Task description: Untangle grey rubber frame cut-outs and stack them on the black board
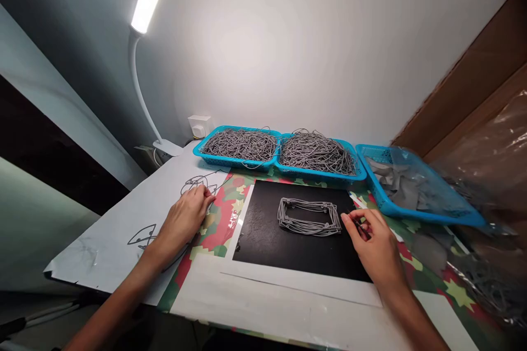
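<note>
On the left of the table, my left hand (187, 214) has its fingertips pinched together at a small tangle of thin dark grey loops (197, 180). A slim dark tool (363, 226), which looks like tweezers, is in my right hand (374, 238), mostly covered by the fingers. That hand is at the right side of a black mat (263, 230). Just left of its fingertips, a stack of thin grey rectangular ring gaskets (308, 231) lies flat on the mat. More thin loops (142, 236) lie on the white surface beside my left forearm.
Two blue baskets (234, 163) heaped with grey loops stand along the wall. A third blue basket (391, 209) at the right holds flat grey pieces. A lit lamp (144, 104) rises at the back left. Clear plastic bags (494, 142) and cardboard (457, 93) crowd the right.
</note>
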Demonstrator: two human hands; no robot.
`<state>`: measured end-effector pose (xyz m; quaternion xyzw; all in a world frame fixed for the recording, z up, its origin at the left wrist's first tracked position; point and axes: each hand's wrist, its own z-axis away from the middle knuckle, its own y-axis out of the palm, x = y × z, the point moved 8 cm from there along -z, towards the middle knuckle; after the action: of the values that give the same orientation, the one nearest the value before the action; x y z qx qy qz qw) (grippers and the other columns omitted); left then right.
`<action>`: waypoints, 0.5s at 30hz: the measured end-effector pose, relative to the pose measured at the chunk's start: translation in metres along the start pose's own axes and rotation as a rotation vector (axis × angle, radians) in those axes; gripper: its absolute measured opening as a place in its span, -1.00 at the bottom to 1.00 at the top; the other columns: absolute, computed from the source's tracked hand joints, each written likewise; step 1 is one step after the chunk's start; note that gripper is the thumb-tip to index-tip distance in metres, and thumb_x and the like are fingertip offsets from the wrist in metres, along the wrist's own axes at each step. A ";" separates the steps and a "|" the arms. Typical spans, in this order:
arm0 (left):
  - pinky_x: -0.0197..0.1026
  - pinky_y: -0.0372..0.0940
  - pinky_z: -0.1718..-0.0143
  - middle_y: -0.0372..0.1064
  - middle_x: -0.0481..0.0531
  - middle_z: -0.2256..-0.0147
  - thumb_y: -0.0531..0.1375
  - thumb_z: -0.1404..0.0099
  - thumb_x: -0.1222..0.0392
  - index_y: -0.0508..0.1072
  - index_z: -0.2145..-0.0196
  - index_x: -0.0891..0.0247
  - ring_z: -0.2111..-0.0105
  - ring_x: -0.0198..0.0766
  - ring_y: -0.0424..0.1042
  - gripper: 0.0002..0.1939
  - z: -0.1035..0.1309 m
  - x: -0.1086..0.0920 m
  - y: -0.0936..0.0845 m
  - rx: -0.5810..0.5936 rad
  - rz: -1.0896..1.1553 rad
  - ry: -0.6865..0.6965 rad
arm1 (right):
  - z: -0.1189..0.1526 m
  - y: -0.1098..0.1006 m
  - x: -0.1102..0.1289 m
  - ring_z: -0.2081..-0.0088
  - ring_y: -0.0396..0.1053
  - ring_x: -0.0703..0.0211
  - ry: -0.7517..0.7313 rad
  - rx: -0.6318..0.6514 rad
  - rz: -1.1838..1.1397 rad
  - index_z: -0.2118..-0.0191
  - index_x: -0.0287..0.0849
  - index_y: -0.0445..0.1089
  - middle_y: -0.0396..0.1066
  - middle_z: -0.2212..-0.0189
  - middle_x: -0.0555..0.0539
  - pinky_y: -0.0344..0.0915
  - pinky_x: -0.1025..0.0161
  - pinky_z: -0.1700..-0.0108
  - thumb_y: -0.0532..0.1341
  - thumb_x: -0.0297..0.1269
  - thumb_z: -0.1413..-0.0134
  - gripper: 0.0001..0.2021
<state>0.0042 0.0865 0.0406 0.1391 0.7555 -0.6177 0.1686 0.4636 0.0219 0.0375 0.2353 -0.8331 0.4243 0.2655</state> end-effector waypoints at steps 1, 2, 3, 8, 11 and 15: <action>-0.03 0.27 0.21 0.49 0.11 0.28 0.08 -0.49 -0.02 0.29 0.31 0.09 0.20 0.09 0.47 -0.77 0.000 -0.001 -0.001 -0.006 0.013 -0.001 | 0.000 0.000 0.000 0.44 0.31 0.14 -0.001 -0.002 -0.004 0.32 -0.06 0.48 0.44 0.30 -0.05 0.30 0.16 0.36 0.23 0.33 -0.39 -0.47; -0.02 0.27 0.20 0.48 0.11 0.28 0.07 -0.49 -0.03 0.29 0.32 0.09 0.19 0.09 0.47 -0.77 0.000 -0.001 -0.002 -0.017 0.029 -0.007 | 0.000 0.000 0.000 0.44 0.30 0.15 -0.001 -0.004 -0.008 0.32 -0.06 0.48 0.44 0.30 -0.05 0.30 0.16 0.36 0.24 0.33 -0.39 -0.47; -0.01 0.28 0.19 0.48 0.12 0.27 0.07 -0.49 -0.05 0.29 0.31 0.09 0.18 0.10 0.47 -0.76 0.000 0.000 -0.003 -0.032 0.049 -0.018 | 0.000 0.000 0.000 0.44 0.31 0.15 -0.001 -0.005 -0.011 0.32 -0.06 0.48 0.44 0.30 -0.05 0.30 0.16 0.36 0.24 0.33 -0.39 -0.48; -0.01 0.38 0.22 0.48 0.10 0.24 0.01 -0.49 -0.15 0.26 0.24 0.10 0.22 0.02 0.50 -0.71 -0.006 0.007 -0.015 -0.119 0.222 -0.061 | 0.001 -0.001 0.003 0.43 0.32 0.14 0.001 -0.004 -0.019 0.31 -0.06 0.49 0.45 0.29 -0.06 0.31 0.15 0.35 0.25 0.32 -0.38 -0.49; -0.04 0.45 0.18 0.47 0.07 0.24 0.01 -0.52 -0.20 0.23 0.20 0.10 0.22 -0.05 0.51 -0.67 -0.012 -0.002 -0.034 -0.173 0.351 -0.034 | 0.000 -0.002 0.004 0.42 0.33 0.13 0.002 -0.005 -0.020 0.32 -0.05 0.50 0.47 0.29 -0.06 0.30 0.16 0.36 0.26 0.32 -0.37 -0.49; -0.07 0.46 -0.02 0.46 0.03 0.16 0.09 -0.58 -0.22 0.29 0.12 0.10 0.09 -0.08 0.50 -0.66 -0.010 -0.040 -0.080 -0.227 0.466 0.051 | -0.001 -0.003 0.004 0.42 0.33 0.13 0.008 -0.016 -0.024 0.32 -0.05 0.50 0.48 0.29 -0.08 0.31 0.16 0.36 0.26 0.30 -0.38 -0.50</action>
<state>0.0064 0.0802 0.1303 0.3053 0.7715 -0.4697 0.3016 0.4626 0.0201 0.0422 0.2413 -0.8326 0.4153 0.2759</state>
